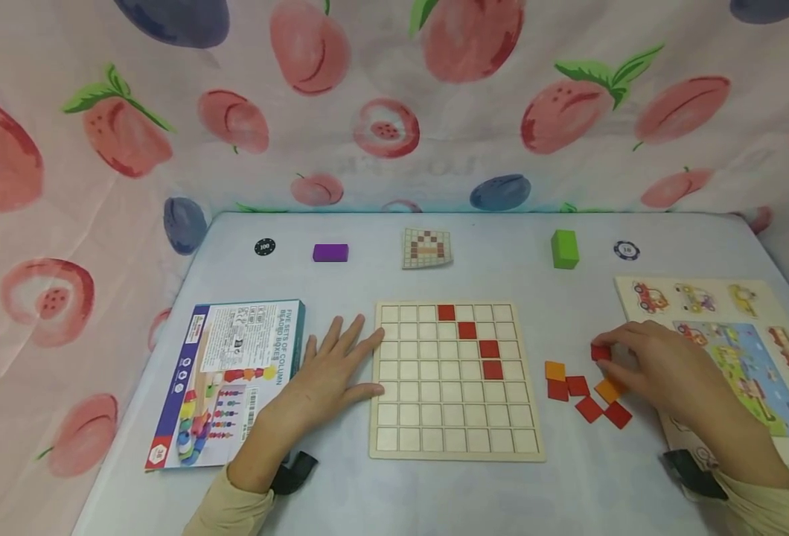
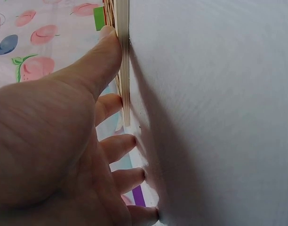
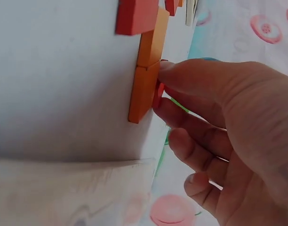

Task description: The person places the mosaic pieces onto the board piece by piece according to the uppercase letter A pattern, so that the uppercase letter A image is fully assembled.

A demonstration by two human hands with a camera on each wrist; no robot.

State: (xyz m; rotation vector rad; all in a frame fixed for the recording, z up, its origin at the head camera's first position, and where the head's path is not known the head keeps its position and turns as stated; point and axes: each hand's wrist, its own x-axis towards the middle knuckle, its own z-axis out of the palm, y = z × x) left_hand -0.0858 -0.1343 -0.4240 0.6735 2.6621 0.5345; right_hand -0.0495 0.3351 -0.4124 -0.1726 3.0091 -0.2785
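The right hand point(image 1: 662, 380) pinched a small, square, solid-red tile point(image 1: 600, 352) between thumb and fingers, right of the pale gridded wooden board point(image 1: 449, 417); the left hand point(image 1: 321, 383), fingers spread wide, touched the board's left edge.

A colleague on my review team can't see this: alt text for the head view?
A person's right hand pinches a red square tile beside loose red and orange square tiles; the left hand touches the left edge of a pale wooden grid board holding four red square tiles. A blue-and-white printed box lies left, a pale picture-puzzle board right.
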